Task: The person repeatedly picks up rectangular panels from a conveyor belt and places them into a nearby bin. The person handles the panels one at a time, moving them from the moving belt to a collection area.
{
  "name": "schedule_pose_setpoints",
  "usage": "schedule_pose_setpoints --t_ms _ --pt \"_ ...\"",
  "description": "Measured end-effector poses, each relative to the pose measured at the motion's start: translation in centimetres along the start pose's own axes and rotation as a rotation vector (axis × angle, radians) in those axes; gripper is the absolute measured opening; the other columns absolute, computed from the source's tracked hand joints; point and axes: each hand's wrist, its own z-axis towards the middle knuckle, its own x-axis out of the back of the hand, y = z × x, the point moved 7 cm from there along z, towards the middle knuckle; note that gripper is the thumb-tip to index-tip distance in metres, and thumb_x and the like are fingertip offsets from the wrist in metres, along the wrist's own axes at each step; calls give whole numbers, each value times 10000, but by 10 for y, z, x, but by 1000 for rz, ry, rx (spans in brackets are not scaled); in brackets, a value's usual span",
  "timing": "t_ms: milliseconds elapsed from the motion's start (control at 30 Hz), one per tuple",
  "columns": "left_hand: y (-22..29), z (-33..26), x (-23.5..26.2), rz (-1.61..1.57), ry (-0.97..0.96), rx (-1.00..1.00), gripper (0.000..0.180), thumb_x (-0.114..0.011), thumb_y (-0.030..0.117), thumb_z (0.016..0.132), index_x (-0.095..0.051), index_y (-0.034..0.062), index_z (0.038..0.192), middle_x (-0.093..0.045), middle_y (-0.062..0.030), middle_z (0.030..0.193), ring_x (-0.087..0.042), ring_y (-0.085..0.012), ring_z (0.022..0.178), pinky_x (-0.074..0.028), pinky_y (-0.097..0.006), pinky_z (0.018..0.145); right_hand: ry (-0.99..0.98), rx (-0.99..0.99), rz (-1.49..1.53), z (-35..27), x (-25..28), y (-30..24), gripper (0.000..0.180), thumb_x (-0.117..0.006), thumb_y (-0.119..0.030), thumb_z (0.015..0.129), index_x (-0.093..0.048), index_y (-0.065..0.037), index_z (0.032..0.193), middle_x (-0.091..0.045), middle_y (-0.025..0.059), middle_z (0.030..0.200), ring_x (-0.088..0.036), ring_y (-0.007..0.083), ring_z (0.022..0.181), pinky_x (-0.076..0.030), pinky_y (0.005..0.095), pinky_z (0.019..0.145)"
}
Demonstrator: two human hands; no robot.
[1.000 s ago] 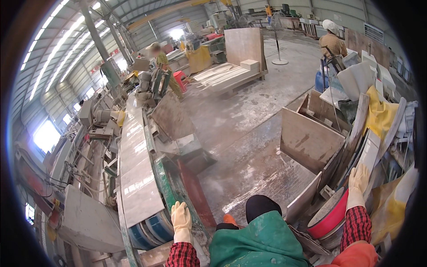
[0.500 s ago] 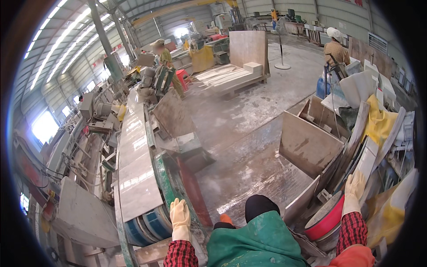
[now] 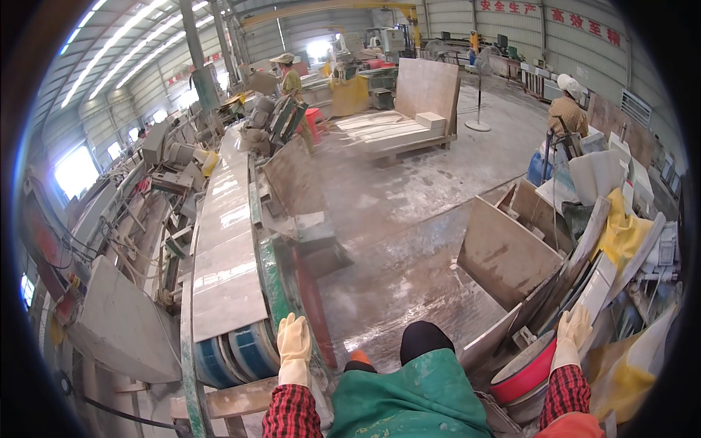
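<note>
My left hand, in a cream rubber glove, is at the green side rail of a conveyor on my left. Its fingers point forward, slightly bent, and nothing shows in them. Beside it, glossy pale stone slabs lie in a row along the conveyor, the nearest one ending above blue belt rollers. My right hand, gloved alike, has its fingers stretched out near the lower end of a long white strip. Whether it touches the strip I cannot tell. Just left of that hand is a round, red-rimmed drum.
Brown stone panels stand on edge ahead to the right. Further off are a pallet of pale strips, a standing fan and two people. A grey block-like panel leans at far left. Yellow cloth hangs at right.
The whole view has shifted and turned a little, so the far background sits lower and further right. My right hand has drawn back slightly from the white strip. My left hand stays by the rail.
</note>
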Motion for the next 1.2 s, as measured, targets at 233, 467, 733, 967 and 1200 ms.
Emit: schedule_pose_setpoints --t_ms 233,467,733,967,1200 --pt "-20 -5 -12 -27 46 44 192 -660 192 919 -750 110 1068 -700 -236 1202 -642 -438 1134 -487 -476 1053 -33 1 9 -8 1 1 460 -642 -301 935 -554 -125 1350 -594 83 1339 -528 288 1285 -428 540 1031" --pt "-19 -7 -2 -59 71 75 164 -679 177 900 -759 117 1029 -718 -202 1136 -641 -389 1092 -483 -455 1012 -210 -321 193 -28 32 -3 713 -713 -416 837 -521 -72 1432 -568 207 1372 -526 386 1293 -439 472 1072" --pt "-6 -3 12 -146 85 42 147 -695 165 888 -756 83 992 -714 -189 1048 -638 -405 1047 -507 -473 959 -434 -506 493 -6 -53 47 884 -861 -143 664 -469 42 1435 -659 253 1245 -627 426 1173 -512 454 1029" --pt "-3 4 19 -155 -42 91 143 -695 165 892 -759 82 990 -713 -206 1099 -635 -420 1057 -512 -469 968 -365 -412 228 -23 -19 35 795 -892 -248 675 -564 27 1345 -612 275 1341 -615 403 1216 -498 461 1034" --pt "0 2 18 -194 46 68 149 -694 169 899 -764 85 1000 -716 -209 1101 -639 -422 1063 -512 -477 977 -362 -393 471 -5 -22 37 806 -717 -64 657 -487 -11 1428 -548 222 1393 -575 359 1190 -499 449 969"
